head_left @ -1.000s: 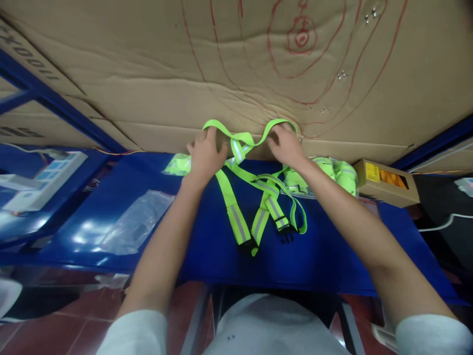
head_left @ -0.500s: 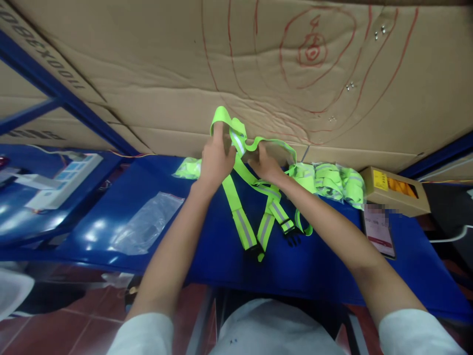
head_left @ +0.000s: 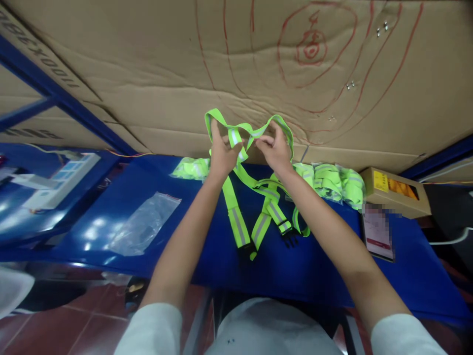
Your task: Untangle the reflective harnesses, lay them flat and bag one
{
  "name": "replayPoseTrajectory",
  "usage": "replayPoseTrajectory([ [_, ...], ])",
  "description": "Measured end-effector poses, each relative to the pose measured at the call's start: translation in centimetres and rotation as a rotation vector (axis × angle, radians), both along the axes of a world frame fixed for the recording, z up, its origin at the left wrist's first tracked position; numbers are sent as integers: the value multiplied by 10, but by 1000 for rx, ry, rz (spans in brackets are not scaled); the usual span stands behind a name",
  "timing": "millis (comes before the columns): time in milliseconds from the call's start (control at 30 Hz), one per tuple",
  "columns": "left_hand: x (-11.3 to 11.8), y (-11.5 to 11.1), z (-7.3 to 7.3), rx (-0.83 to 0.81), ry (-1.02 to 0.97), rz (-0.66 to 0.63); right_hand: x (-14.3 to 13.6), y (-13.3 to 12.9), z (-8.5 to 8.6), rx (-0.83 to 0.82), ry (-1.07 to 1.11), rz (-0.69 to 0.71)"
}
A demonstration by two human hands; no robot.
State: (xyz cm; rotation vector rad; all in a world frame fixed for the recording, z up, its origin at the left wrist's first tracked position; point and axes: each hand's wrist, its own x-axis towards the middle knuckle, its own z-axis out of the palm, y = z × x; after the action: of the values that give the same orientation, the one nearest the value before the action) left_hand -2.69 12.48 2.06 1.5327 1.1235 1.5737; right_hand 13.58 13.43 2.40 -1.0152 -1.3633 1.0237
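The pale shirt [head_left: 269,329] is nearest, below the edge of the blue table [head_left: 295,283]. Just in from that edge, black buckles [head_left: 290,237] end the lime straps [head_left: 238,227], whose lower lengths (grey-striped, crossing one another) lie on the table between the forearms. To the right lies a phone [head_left: 376,234], partly pixelated; well to the left, a clear bag [head_left: 146,224] lies flat and crumpled.

Farther in, the straps rise to both hands, which stand close together, apart from each other. The left hand [head_left: 223,157] is half curled, a loop of strap over its raised fingers and its thumb by the striped middle band. The right hand [head_left: 276,150] is likewise partly curled, another loop arching over its fingers; whether either thumb pinches the webbing, I cannot tell.

Behind the left wrist sits a lime packet [head_left: 190,168]; beyond the right forearm, more packets [head_left: 328,181] stand beside a small box [head_left: 395,192]. Farthest back, cardboard [head_left: 148,74] rises, marked with red rings [head_left: 312,49].
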Motion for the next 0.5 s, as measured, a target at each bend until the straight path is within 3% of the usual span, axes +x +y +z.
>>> replayPoseTrajectory([
  [133, 14, -14, 22, 73, 5, -2, 15, -11, 2, -117, -58, 114],
  [233, 21, -16, 36, 6, 31, 4, 23, -22, 6, -128, -63, 250],
  [367, 22, -9, 44, -171, 43, -81, 35, -29, 14, -66, -77, 418],
  [500, 16, -12, 49, -238, 96, -223, 42, -27, 18, -60, -55, 407],
])
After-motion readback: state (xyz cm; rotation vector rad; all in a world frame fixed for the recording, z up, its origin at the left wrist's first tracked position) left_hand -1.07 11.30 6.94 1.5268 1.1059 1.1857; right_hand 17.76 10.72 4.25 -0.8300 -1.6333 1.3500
